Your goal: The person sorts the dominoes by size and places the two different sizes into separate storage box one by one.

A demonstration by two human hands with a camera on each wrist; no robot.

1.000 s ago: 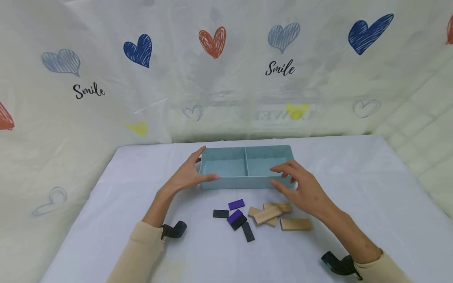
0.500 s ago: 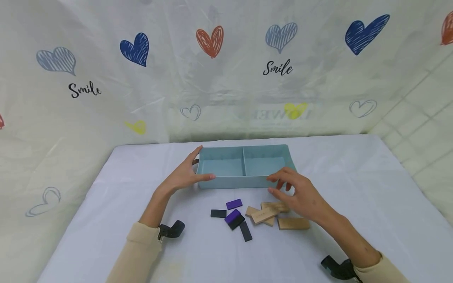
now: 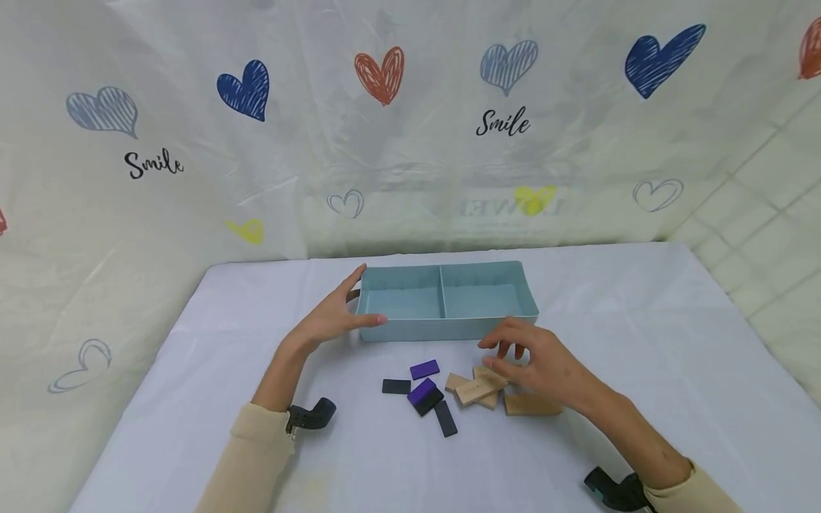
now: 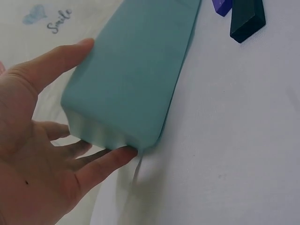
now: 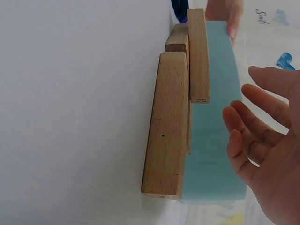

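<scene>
Centrally, toward the table's far edge, sat the pale teal two-compartment plastic tray [image 3: 442,303], both of its compartments bare. The left hand [image 3: 333,320] cupped the tray's left end, thumb along the near wall and fingers straight against the end wall, not curled round it. The right hand [image 3: 535,360] hovered with loosely spread fingers just above the light wooden rectangular blocks [image 3: 487,388], which lay heaped in front of the tray's right half; whether it touched them could not be told, and it gripped nothing. Just left of the blocks lay the small purple and black rectangular tiles [image 3: 423,388], some overlapping. Everything rested on the table's white cloth [image 3: 641,342], smooth and faintly creased. Behind the far edge hung a cream plastic sheet [image 3: 192,199] printed with hearts and the word "Smile", and cream tiled wall [image 3: 770,214] showed at the right.
</scene>
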